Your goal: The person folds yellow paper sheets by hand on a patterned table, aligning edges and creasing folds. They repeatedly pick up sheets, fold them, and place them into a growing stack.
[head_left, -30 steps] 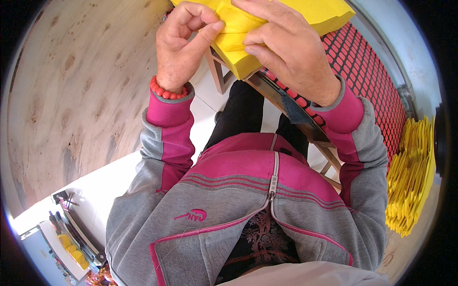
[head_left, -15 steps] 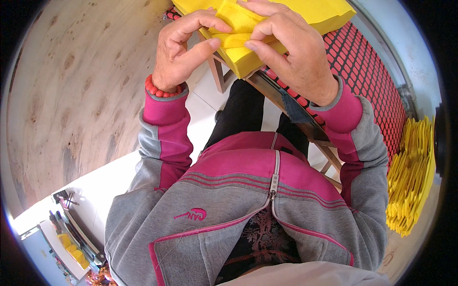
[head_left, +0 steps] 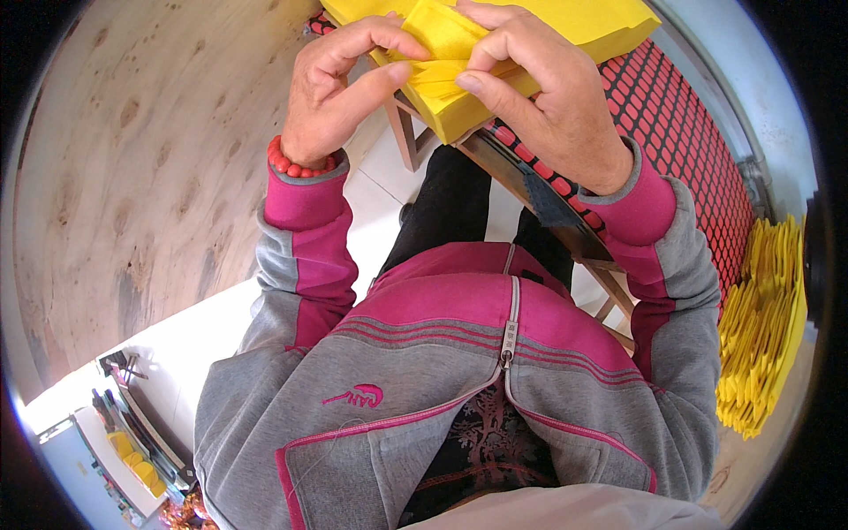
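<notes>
A table (head_left: 671, 132) topped with a red-and-black patterned cover stands beside a pale wall (head_left: 768, 79), with a plywood panel (head_left: 132, 194) to my left and a bundle of folded yellow pieces (head_left: 760, 336) at far right. Above the table's near corner, I work a yellow fabric flap (head_left: 446, 40) between my two hands, just over a thick yellow slab (head_left: 450, 124). My right hand (head_left: 552, 97) pinches a fold between thumb and bent forefinger. My left hand (head_left: 331, 97), a red bead bracelet (head_left: 300, 162) at its wrist, is half curled, thumb and forefinger narrowly apart at the fold's left end; I cannot tell whether they grip it. The fold's long axis runs roughly left to right, from one thumb to the other, while the flap above it points away from me, toward the upper edge.
</notes>
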`<state>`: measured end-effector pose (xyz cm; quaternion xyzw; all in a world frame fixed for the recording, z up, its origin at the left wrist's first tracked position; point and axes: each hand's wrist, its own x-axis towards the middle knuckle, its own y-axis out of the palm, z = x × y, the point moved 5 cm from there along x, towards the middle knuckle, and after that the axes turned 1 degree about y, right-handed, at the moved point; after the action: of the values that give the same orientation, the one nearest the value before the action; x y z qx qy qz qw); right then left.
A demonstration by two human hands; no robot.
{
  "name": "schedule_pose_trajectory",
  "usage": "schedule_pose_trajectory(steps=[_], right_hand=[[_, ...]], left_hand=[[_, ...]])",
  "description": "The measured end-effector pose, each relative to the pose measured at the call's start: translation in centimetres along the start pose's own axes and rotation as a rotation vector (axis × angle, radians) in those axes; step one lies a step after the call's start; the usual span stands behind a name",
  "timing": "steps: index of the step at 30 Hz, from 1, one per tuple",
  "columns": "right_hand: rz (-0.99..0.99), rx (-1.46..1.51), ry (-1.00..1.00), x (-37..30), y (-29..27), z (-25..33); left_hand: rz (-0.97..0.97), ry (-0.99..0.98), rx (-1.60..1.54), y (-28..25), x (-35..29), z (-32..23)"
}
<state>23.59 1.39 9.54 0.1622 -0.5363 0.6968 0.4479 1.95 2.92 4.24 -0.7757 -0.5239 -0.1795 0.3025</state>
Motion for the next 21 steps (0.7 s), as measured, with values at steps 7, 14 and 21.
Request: schedule_pose_trajectory(steps=[7,14,21], right_hand=[[-0.041,0.035,-0.055,0.0,0.3,-0.2],[-0.105,-0.126,-0.126,0.1,-0.2,1.0],[-0.169,-0.257,-0.317,0.7,0.6,1.3]], left_hand=[[-0.065,0.001,0.017,0.2,-0.1,0.3],[-0.166,-0.059,-0.056,0.2,-0.4,0.8],[-0.287,-0.083,-0.077,0.1,-0.2,0.9]])
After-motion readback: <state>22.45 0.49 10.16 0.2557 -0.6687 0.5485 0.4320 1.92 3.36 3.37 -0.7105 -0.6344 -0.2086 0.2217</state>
